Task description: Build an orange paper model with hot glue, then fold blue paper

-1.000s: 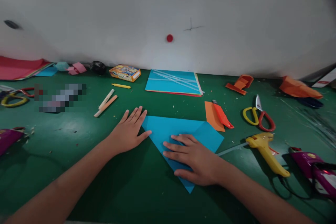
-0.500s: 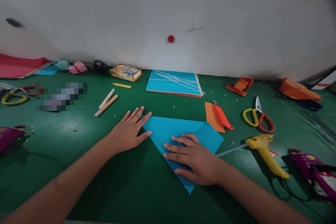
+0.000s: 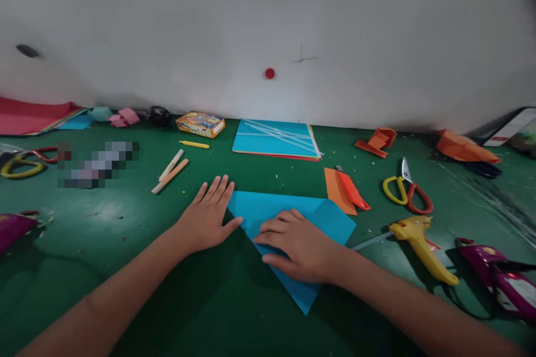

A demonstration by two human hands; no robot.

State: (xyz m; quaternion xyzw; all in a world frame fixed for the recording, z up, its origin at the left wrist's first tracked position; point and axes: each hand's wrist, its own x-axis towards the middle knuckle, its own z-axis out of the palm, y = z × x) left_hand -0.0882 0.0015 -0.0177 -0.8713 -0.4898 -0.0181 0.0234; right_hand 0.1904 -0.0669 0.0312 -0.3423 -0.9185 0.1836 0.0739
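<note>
A folded sheet of blue paper (image 3: pixel 310 211) lies on the green table with one corner pointing toward me. My right hand (image 3: pixel 299 248) rests palm down on it near the left slanting edge, fingers stretched out and slightly bent. At the sheet's left corner lies my left hand (image 3: pixel 209 217), flat with fingers spread; its thumb tip is by the paper's edge. Part of the paper is hidden under my right hand and forearm. Just right of the sheet, an orange-red cutter knife (image 3: pixel 354 191) lies on a piece of orange paper (image 3: pixel 335 184).
To the right are scissors (image 3: pixel 408 189), a yellow glue gun (image 3: pixel 422 245) and a purple device with a cable (image 3: pixel 498 276). A stack of coloured sheets (image 3: pixel 272 148), a small box (image 3: pixel 201 124) and a yellow crayon-like stick (image 3: pixel 194 144) lie toward the white board (image 3: pixel 188 39).
My right hand has slid up and left across the blue paper. My left hand stays near the left corner, its fingers shifted slightly. The camera view has tilted up a little.
</note>
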